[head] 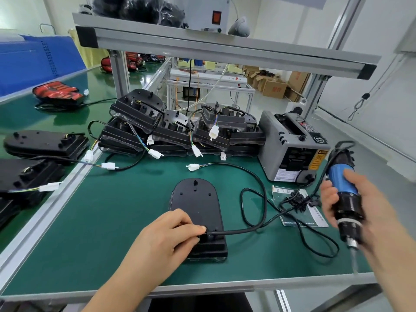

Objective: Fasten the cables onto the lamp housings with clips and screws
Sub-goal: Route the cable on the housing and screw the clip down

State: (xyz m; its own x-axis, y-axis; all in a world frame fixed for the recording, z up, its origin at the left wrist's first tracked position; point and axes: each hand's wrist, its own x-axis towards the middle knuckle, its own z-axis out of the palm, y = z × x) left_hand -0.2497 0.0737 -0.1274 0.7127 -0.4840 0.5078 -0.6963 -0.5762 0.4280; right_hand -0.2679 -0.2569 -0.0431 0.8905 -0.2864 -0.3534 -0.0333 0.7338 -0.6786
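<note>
The left hand lies nearest, palm down on the near end of a black lamp housing, its grip pinched with fingertips on the spot where the black cable enters. The housing lies flat on the green bench, long axis running away from the camera, rounded end far. The cable leaves rightward, loops, and ends in a white connector. The right hand, raised at the right, has its grip clenched around a blue electric screwdriver, bit pointing down. Loose black clips lie between them; stacked housings and a grey tape dispenser stand behind.
</note>
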